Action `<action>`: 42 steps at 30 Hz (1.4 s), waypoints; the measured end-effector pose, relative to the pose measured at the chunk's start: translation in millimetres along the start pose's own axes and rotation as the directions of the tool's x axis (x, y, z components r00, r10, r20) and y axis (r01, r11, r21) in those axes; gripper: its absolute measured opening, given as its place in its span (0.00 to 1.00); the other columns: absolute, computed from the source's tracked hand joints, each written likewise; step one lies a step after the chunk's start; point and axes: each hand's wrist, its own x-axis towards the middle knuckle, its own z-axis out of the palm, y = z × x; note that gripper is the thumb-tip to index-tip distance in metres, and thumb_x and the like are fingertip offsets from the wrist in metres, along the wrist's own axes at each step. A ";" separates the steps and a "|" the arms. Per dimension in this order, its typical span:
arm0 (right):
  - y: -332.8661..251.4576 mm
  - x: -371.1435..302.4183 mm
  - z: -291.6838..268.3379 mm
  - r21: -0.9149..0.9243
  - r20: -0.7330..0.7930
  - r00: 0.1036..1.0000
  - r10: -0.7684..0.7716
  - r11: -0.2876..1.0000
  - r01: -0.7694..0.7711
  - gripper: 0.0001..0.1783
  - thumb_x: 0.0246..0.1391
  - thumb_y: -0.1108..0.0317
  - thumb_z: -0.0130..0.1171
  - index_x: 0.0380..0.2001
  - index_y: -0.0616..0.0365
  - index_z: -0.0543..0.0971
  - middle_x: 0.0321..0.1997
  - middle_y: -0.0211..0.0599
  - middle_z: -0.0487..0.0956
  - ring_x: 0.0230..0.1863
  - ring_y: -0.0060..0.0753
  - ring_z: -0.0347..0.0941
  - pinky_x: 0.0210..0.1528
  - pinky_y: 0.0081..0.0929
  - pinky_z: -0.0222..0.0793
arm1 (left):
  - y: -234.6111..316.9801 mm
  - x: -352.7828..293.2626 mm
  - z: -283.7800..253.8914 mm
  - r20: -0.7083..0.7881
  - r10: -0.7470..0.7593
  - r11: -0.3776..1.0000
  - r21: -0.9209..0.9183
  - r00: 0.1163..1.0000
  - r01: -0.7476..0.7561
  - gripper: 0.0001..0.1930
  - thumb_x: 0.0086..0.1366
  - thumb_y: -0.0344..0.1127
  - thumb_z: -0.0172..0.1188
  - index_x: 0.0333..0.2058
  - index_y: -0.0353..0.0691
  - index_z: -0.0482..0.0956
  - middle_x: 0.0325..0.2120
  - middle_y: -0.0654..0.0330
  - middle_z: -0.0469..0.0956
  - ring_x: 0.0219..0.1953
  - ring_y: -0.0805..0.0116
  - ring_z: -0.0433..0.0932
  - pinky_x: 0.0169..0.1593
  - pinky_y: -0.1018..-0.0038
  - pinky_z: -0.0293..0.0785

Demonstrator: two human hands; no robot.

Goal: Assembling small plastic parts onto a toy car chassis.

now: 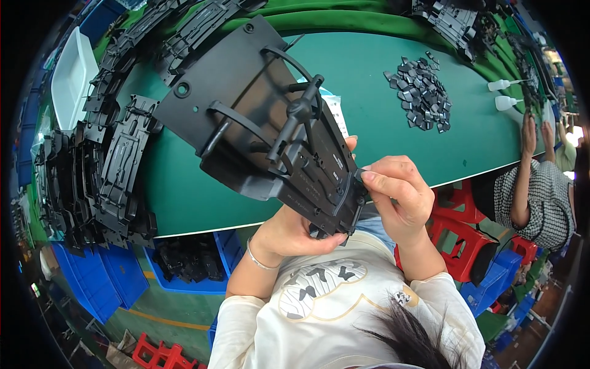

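A large black moulded plastic chassis part [301,160] is held up tilted above the near edge of the table. One end is a broad flat plate, and raised bars and struts cross its middle. My left hand [301,237] grips the narrow end close to my body, thumb on top and the other fingers mostly hidden underneath. At the right side of that same end, my right hand [402,190] is closed in a pinch. Something dark shows at its fingertips against the chassis; whether it is a separate small piece I cannot tell.
The green table [369,74] carries a pile of small black plastic pieces [423,92]. Similar chassis parts [126,166] are stacked at left, near a white tray [70,80]. Two white dropper bottles [505,103] lie at right, near another person's arm [524,178]. Below are a blue bin [184,283] and red stools [452,240].
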 end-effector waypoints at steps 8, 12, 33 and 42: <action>1.0 -1.0 -0.4 -0.036 0.015 0.999 -0.050 0.998 0.050 0.14 0.20 0.82 0.56 0.22 0.66 0.73 0.22 0.37 0.71 0.23 0.33 0.67 0.23 0.22 0.63 | 0.8 0.1 1.6 -0.003 0.002 1.000 -0.001 1.000 -0.002 0.47 0.30 0.28 0.61 0.53 0.37 0.47 0.52 0.46 0.48 0.53 0.60 0.53 0.54 0.68 0.50; 2.3 -1.9 0.5 -0.092 0.009 0.995 -0.098 0.991 0.098 0.13 0.21 0.80 0.56 0.21 0.67 0.73 0.23 0.38 0.71 0.23 0.33 0.67 0.23 0.22 0.63 | 1.0 1.1 3.4 -0.020 -0.004 1.000 -0.008 1.000 0.004 0.46 0.31 0.28 0.61 0.52 0.37 0.47 0.52 0.46 0.48 0.53 0.61 0.53 0.53 0.69 0.51; 2.3 2.2 -3.2 -0.074 0.063 0.995 -0.084 0.993 0.088 0.11 0.25 0.80 0.54 0.21 0.67 0.73 0.23 0.39 0.71 0.24 0.33 0.67 0.24 0.21 0.64 | 4.3 -0.3 4.3 -0.039 -0.034 0.999 0.031 0.999 0.035 0.44 0.31 0.29 0.62 0.51 0.36 0.51 0.51 0.48 0.51 0.51 0.62 0.55 0.52 0.70 0.52; -9.9 -4.3 -13.8 0.599 0.337 0.686 0.645 0.415 -0.684 0.05 0.47 0.71 0.49 0.24 0.62 0.68 0.24 0.25 0.66 0.28 0.14 0.62 0.28 0.12 0.57 | 1.6 -4.9 4.6 -0.072 -0.010 0.991 0.132 0.997 0.019 0.42 0.33 0.29 0.63 0.50 0.36 0.52 0.51 0.46 0.52 0.51 0.61 0.56 0.52 0.69 0.52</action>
